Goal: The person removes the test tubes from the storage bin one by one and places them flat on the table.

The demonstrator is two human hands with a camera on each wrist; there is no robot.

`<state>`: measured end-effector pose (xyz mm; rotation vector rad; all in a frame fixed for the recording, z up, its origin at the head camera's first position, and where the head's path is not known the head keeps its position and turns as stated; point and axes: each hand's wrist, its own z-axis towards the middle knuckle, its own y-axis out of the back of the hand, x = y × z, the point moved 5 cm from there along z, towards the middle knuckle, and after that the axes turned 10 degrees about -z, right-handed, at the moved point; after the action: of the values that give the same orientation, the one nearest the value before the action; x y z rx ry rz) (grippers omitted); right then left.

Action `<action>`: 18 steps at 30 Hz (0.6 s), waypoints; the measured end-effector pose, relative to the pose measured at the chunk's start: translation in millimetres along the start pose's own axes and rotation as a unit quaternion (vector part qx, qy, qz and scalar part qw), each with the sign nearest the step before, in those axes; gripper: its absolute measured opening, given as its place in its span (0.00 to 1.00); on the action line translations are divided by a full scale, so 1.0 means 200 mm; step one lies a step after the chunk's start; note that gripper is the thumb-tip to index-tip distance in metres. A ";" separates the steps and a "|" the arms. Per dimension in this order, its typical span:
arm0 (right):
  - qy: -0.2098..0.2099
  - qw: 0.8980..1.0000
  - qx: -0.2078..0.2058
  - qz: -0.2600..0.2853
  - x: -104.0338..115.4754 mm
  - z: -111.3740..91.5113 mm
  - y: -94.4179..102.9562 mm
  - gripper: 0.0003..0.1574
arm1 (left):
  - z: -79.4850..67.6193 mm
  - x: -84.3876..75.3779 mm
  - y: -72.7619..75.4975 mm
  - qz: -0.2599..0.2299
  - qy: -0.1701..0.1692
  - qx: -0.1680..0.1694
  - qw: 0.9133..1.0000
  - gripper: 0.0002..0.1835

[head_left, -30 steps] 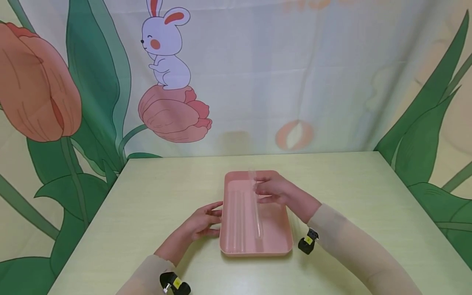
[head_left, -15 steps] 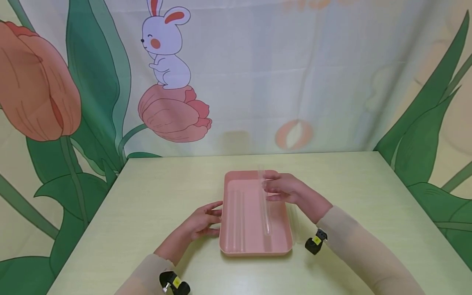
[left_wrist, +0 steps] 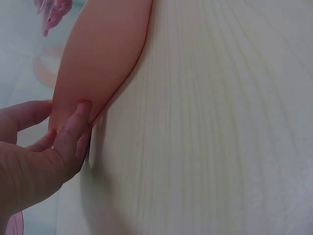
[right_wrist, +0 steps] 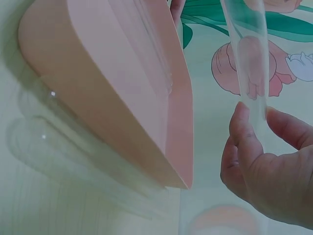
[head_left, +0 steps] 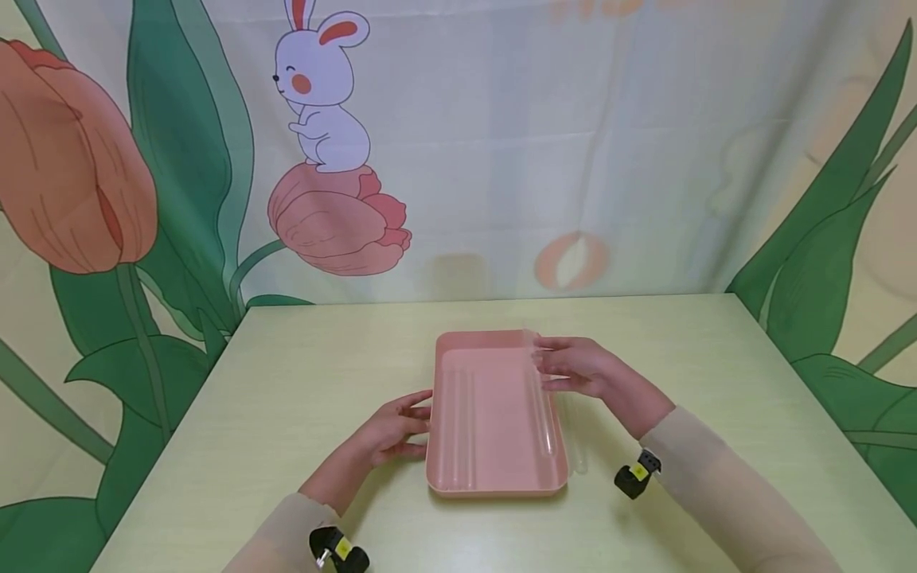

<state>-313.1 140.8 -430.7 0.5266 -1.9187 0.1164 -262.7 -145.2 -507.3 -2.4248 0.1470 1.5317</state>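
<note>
A clear test tube (right_wrist: 250, 63) is pinched near one end between the thumb and fingers of my right hand (head_left: 579, 366). In the head view it slants over the right side of the pink tray (head_left: 497, 438). My left hand (head_left: 396, 431) rests its fingertips against the tray's left outer wall, as the left wrist view shows up close. Clear test tubes (head_left: 458, 430) lie side by side along the left part of the tray. Two more round-ended test tubes (right_wrist: 54, 152) lie on the table just outside the tray's right wall.
The tray stands on a pale wood-grain table (head_left: 344, 350). Behind the table's far edge hangs a curtain (head_left: 487, 159) printed with tulips, leaves and a rabbit. Black wrist cameras sit on both sleeves.
My right hand has moved right, carrying the test tube from the middle of the tray to its right edge. The left hand and the tray have stayed put.
</note>
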 end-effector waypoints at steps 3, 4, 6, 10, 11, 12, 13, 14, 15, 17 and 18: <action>0.001 1.000 -0.005 -0.007 -0.01 -0.02 0.03 0.37 | 0.00 0.00 0.00 0.003 0.003 -0.003 1.000 0.35; 0.003 1.000 -0.006 -0.009 -0.02 -0.02 0.04 0.38 | 0.00 0.00 0.00 0.003 0.004 -0.005 1.000 0.35; 0.003 1.000 -0.008 -0.008 -0.02 -0.03 0.06 0.38 | 0.00 0.00 0.00 0.002 0.004 -0.007 1.000 0.35; 0.006 1.000 -0.007 0.002 -0.03 -0.06 0.10 0.39 | 0.01 0.01 0.01 0.000 0.003 -0.004 1.000 0.35; 0.006 1.000 -0.006 0.007 -0.03 -0.06 0.11 0.39 | 0.01 0.01 0.01 -0.002 0.002 -0.001 1.000 0.35; 0.007 1.000 -0.005 0.011 -0.03 -0.07 0.11 0.39 | 0.01 0.01 0.01 -0.003 0.000 0.001 1.000 0.36; 0.009 1.000 -0.004 0.013 -0.03 -0.07 0.12 0.39 | 0.01 0.01 0.01 -0.003 -0.001 0.004 1.000 0.36; 0.010 1.000 -0.002 0.014 -0.03 -0.08 0.12 0.40 | 0.01 0.01 0.01 -0.005 -0.003 0.006 1.000 0.36; 0.010 1.000 -0.002 0.017 -0.03 -0.08 0.13 0.40 | 0.01 0.01 0.01 -0.005 -0.004 0.008 1.000 0.36; 0.010 1.000 -0.002 0.019 -0.03 -0.09 0.15 0.40 | 0.01 0.02 0.01 -0.006 -0.005 0.008 1.000 0.36; 0.010 1.000 -0.002 0.018 -0.03 -0.10 0.15 0.41 | 0.01 0.02 0.01 -0.005 -0.005 0.008 1.000 0.36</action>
<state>-307.4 176.8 -423.8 0.4858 -1.9082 0.1404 -263.6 -145.5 -511.2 -2.4020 0.1450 1.5329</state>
